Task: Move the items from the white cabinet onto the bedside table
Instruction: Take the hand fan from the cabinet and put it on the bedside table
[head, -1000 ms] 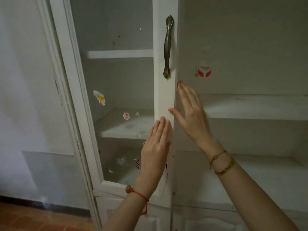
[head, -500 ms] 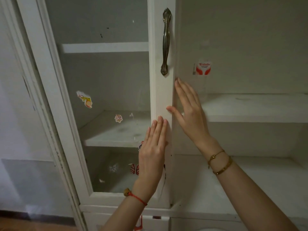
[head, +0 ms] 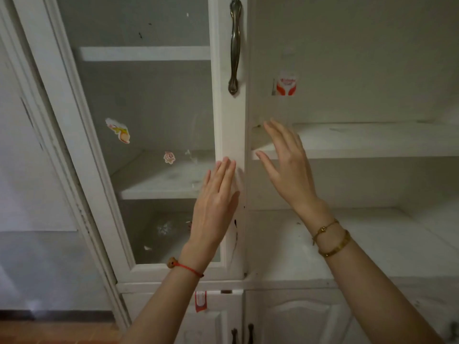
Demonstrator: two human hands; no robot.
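The white cabinet [head: 372,244] fills the view. Its left glass door [head: 231,125], with a dark metal handle [head: 234,45], stands nearly flush with the frame. My left hand [head: 216,202] presses flat against the door's right stile, fingers straight. My right hand [head: 288,165] hovers open just right of the door's edge, in front of the bare right-hand shelf [head: 360,142], touching nothing. No loose items show on the shelves. The bedside table is out of view.
Small stickers dot the glass [head: 119,131] and a red-and-white sticker [head: 285,84] sits on the back panel. Lower cabinet doors [head: 298,319] with dark handles lie below. A grey wall and brown floor [head: 49,331] are at left.
The glass door has swung further shut under my left hand. My right hand has come off the door's edge and drifted to the right. The view has shifted closer.
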